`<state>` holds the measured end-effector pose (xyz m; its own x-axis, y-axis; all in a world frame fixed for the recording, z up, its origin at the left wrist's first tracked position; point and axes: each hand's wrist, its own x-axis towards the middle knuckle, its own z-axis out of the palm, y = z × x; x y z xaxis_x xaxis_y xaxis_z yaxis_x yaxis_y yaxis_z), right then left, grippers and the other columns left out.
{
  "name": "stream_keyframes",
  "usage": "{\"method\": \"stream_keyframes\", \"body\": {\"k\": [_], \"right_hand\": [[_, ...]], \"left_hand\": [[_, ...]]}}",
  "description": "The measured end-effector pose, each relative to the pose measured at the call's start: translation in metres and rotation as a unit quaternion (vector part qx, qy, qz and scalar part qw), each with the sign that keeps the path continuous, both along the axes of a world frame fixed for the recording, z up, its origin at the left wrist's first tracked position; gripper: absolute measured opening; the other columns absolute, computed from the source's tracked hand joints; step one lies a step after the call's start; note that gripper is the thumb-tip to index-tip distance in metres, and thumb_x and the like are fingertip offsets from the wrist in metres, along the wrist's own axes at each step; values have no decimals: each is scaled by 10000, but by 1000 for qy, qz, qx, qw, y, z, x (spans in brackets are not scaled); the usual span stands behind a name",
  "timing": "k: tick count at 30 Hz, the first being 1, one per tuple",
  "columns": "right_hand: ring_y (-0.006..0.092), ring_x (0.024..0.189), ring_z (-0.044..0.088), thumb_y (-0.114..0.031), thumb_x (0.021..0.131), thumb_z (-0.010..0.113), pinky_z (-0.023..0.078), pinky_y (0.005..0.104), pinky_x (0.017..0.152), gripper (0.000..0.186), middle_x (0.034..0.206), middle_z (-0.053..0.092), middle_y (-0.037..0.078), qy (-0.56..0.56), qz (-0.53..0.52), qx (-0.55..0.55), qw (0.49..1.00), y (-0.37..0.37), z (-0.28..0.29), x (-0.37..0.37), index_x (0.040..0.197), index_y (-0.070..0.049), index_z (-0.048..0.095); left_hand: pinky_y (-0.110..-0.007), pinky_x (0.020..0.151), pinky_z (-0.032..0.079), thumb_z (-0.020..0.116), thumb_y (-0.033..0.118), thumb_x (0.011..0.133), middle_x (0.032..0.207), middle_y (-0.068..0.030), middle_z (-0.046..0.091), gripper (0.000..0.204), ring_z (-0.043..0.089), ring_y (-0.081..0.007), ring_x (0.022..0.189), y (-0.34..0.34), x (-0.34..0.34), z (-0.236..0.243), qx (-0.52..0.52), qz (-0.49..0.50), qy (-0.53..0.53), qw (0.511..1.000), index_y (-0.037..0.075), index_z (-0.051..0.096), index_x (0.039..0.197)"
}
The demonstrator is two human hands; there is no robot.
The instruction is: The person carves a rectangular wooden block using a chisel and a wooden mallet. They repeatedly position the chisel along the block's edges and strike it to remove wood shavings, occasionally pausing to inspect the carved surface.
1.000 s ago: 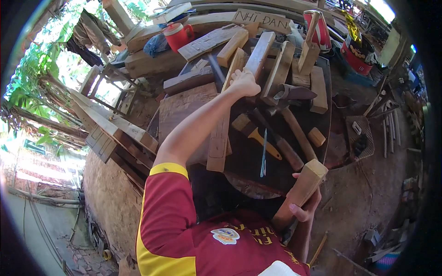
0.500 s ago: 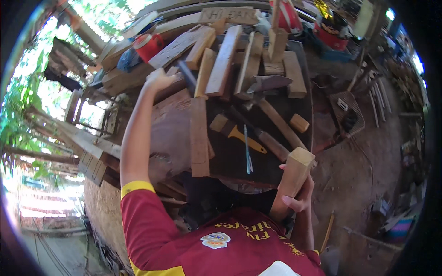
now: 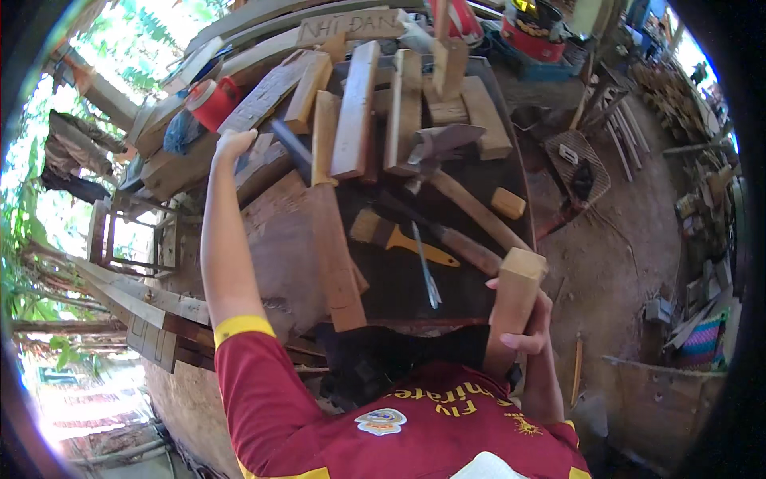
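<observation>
My right hand (image 3: 537, 327) is wrapped round a thick squared wooden block (image 3: 515, 299), held upright at the near right edge of the dark table (image 3: 399, 291). My left arm reaches far to the left, where my left hand (image 3: 237, 145) is at the near end of a grey weathered plank (image 3: 267, 92). Its fingers are too small and partly hidden to read. A yellow-handled paintbrush (image 3: 403, 239), a thin pale blue tool (image 3: 425, 263) and a hammer (image 3: 479, 211) lie between my hands. Beside them are a wooden-handled tool (image 3: 471, 251) and a small wood block (image 3: 508, 203).
Several wood pieces stand in a row at the back, including a pale bar (image 3: 355, 112). A long flat board (image 3: 335, 263) lies toward me at the table's left. A red jug (image 3: 211, 104) stands back left; a red basin (image 3: 533, 40) and wire rack (image 3: 576, 164) are to the right.
The whole view has swung, so the table and wood pieces sit further left in the picture. My right hand still holds the block; my left hand stays by the plank's end.
</observation>
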<state>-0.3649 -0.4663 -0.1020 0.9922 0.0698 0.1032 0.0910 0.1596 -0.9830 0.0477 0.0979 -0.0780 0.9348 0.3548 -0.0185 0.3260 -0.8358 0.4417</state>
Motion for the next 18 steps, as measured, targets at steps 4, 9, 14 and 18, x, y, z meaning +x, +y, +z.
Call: {"method": "stream_keyframes", "body": {"k": [4,9,14,18], "right_hand": [[220,690,675,-280,533,833,554,310,584,988,1070,665,211,10,-27,31,999,4,-1,-2,1360,113,462],[229,693,681,-277,528,842,553,307,558,1114,1215,626,230,23,-35,30,999,0,-9,-4,1462,86,354],[237,680,678,-285,524,853,556,306,544,1117,1219,616,230,41,-53,29,997,1,-8,-5,1455,87,361],[230,685,682,-292,527,867,561,302,549,1093,1190,619,231,41,-89,42,994,7,-5,-4,1428,96,387]], "left_hand": [[-398,904,498,741,357,832,1188,-151,692,570,657,-259,1049,35,34,-19,-61,54,-19,997,-14,652,1256],[-461,892,500,721,355,861,1207,-167,676,572,659,-310,1022,56,58,-33,-261,107,-40,959,3,615,1298],[-463,771,550,701,324,888,1109,-152,701,417,687,-309,948,65,69,-34,-417,166,-96,888,39,661,1191],[-423,635,600,700,189,854,797,-79,635,207,643,-195,657,58,56,-12,-504,163,-107,841,45,659,997]]}}
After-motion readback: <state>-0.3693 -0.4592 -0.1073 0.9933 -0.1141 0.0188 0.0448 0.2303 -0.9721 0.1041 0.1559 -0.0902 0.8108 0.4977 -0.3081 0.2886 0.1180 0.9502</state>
